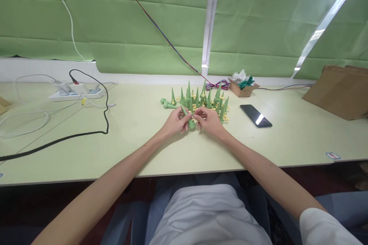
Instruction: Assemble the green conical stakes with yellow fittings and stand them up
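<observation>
Over table (pixel 172 157), left hand (pixel 174 122) grasps green cone (pixel 191 124), axis slanted, tip away-left; right hand (pixel 211 121), hold unclear.

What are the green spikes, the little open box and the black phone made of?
The green spikes: probably smooth, dull plastic, as their colour is even and their shapes look alike. The little open box: most likely matte cardboard, being plain brown with a folded-out flap. The black phone: its front looks like glossy glass, since it mirrors bright light; its back is hidden.

Wrinkled white top (pixel 209 218), short white sleeve (pixel 322 226), bare forearms (pixel 120 174)
</observation>
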Motion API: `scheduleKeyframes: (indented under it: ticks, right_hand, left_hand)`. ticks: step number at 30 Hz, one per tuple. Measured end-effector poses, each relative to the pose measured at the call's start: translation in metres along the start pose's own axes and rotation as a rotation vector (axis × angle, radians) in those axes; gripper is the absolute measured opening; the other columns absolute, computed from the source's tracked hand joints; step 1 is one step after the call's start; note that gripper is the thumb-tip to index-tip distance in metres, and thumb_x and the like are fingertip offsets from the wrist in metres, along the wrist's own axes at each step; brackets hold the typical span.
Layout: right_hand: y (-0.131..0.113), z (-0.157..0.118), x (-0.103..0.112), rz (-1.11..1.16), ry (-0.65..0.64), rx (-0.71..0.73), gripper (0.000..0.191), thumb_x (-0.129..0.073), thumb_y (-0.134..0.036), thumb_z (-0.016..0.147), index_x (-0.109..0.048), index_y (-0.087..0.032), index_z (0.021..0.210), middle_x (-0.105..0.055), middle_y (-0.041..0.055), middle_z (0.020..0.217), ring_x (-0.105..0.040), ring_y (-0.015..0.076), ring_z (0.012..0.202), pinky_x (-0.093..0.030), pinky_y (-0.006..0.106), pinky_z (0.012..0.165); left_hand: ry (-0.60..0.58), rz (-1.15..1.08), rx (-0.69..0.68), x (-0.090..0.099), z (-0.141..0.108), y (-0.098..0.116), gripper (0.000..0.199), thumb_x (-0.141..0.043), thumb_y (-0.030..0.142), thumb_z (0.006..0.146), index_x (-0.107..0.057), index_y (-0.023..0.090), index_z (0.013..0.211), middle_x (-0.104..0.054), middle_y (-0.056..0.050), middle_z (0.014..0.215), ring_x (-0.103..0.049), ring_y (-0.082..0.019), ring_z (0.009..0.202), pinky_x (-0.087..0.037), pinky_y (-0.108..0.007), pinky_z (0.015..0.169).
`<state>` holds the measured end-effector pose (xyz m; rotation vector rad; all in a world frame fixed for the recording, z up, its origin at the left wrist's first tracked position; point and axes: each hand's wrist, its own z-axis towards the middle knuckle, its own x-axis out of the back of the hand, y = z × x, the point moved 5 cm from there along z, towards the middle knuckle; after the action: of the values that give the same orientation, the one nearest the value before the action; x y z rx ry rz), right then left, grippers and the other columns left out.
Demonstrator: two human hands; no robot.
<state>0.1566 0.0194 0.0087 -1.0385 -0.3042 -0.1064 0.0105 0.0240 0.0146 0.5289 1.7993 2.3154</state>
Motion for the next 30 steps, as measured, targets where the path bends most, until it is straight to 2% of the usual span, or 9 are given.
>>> scheduleKeyframes:
  ticks: [7,16,22,26,30]
  right_hand:
    - [-0.001,-0.001,0.0,0.011,0.007,-0.039,0.014,-0.06,-0.033,0.085,-0.056,-0.022,0.077,-0.064,0.0017,0.071,-0.06,0.0152,0.048,-0.051,0.029,0.042]
    - [0.0,-0.002,0.001,0.017,0.004,-0.08,0.024,-0.063,-0.044,0.087,-0.055,-0.023,0.077,-0.06,-0.0011,0.059,-0.061,0.0175,0.044,-0.05,0.031,0.042]
    - [-0.004,-0.003,0.0,-0.061,-0.013,-0.067,0.029,-0.052,-0.047,0.094,-0.056,-0.022,0.079,-0.057,-0.0026,0.052,-0.058,0.0168,0.044,-0.05,0.031,0.049]
    - [-0.005,-0.001,0.002,-0.134,0.012,-0.021,0.033,-0.048,-0.049,0.096,-0.058,-0.021,0.083,-0.063,0.0009,0.069,-0.057,0.0139,0.05,-0.048,0.029,0.054]
    - [-0.005,0.0,0.001,-0.197,-0.006,0.022,0.029,-0.053,-0.048,0.094,-0.06,-0.02,0.089,-0.066,0.0034,0.082,-0.058,0.0143,0.062,-0.046,0.027,0.06]
  left_hand:
    - [-0.022,0.041,-0.029,-0.001,0.0,-0.004,0.036,-0.061,0.055,0.089,-0.048,0.021,0.088,-0.053,0.004,0.055,-0.05,-0.011,0.036,-0.037,-0.023,0.034]
    - [-0.023,0.084,-0.067,-0.002,-0.001,-0.003,0.037,-0.06,0.055,0.089,-0.049,0.02,0.087,-0.054,0.004,0.057,-0.05,-0.01,0.038,-0.037,-0.022,0.034]
    - [0.013,0.083,-0.069,0.001,0.002,-0.001,0.033,-0.059,0.052,0.091,-0.048,0.021,0.086,-0.05,0.006,0.051,-0.046,-0.01,0.035,-0.035,-0.022,0.033]
    - [0.075,0.035,-0.052,0.006,0.003,0.0,0.033,-0.062,0.05,0.089,-0.046,0.021,0.085,-0.055,0.004,0.056,-0.047,-0.009,0.036,-0.034,-0.022,0.034]
    - [0.104,0.024,-0.017,0.008,0.002,0.002,0.032,-0.061,0.047,0.09,-0.044,0.022,0.082,-0.049,0.007,0.047,-0.044,-0.009,0.034,-0.033,-0.021,0.035]
